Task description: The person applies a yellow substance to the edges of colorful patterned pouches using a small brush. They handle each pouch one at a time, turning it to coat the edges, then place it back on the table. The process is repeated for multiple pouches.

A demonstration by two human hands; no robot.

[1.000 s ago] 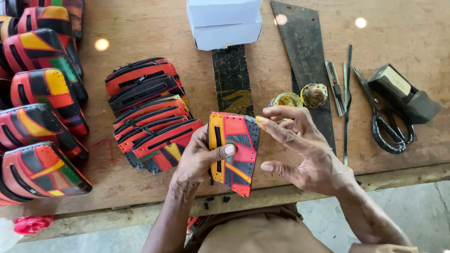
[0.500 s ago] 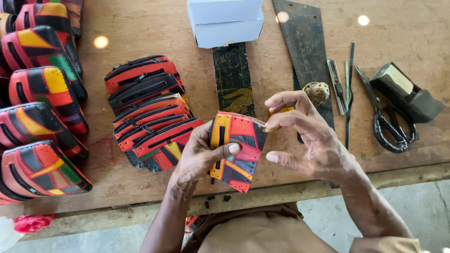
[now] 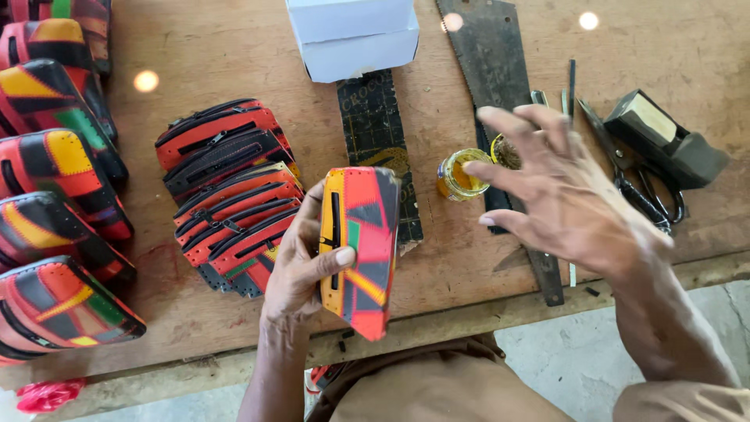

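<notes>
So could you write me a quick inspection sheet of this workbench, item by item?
Surface: worn wooden bench, scuffed and stained.
Job's things: patchwork pouch held upright over the bench edge; open glue jar beside it.
Clutter: stack of pouches; row of bags along the left edge; white box; saw blade; dark strip; scissors; dark block.
Grippers: left hand grips the pouch, thumb across its front; right hand spread open above the bench, holding nothing.
Cables: nothing seen.
Surroundings: pale floor below; red scrap at the lower left.
</notes>
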